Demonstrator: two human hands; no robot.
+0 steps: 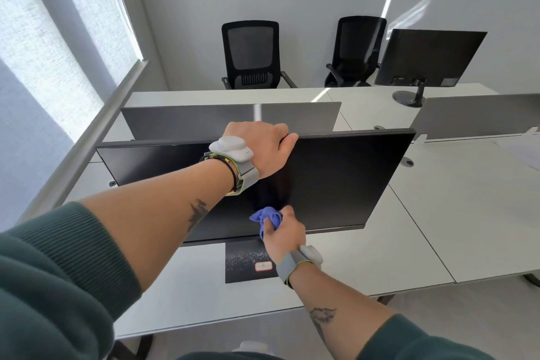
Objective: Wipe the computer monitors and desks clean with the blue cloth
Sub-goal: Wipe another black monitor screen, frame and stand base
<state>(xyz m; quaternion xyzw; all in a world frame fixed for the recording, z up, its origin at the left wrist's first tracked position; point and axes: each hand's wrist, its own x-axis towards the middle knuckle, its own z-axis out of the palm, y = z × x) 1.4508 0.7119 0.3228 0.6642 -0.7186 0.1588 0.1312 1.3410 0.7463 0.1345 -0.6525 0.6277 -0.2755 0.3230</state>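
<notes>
Fingers (287,213) (R hand (285,232)) round blue cloth (267,218); base label (263,266) illegible

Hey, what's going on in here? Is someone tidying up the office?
A person is cleaning the near monitor on a white desk. Their left hand grips the screen's top edge, apparently to steady it. The right hand holds a bunched blue cloth against the lower middle of the dark screen. A second monitor stands on the far desk with its back to us, and two black chairs sit by the wall.
</notes>
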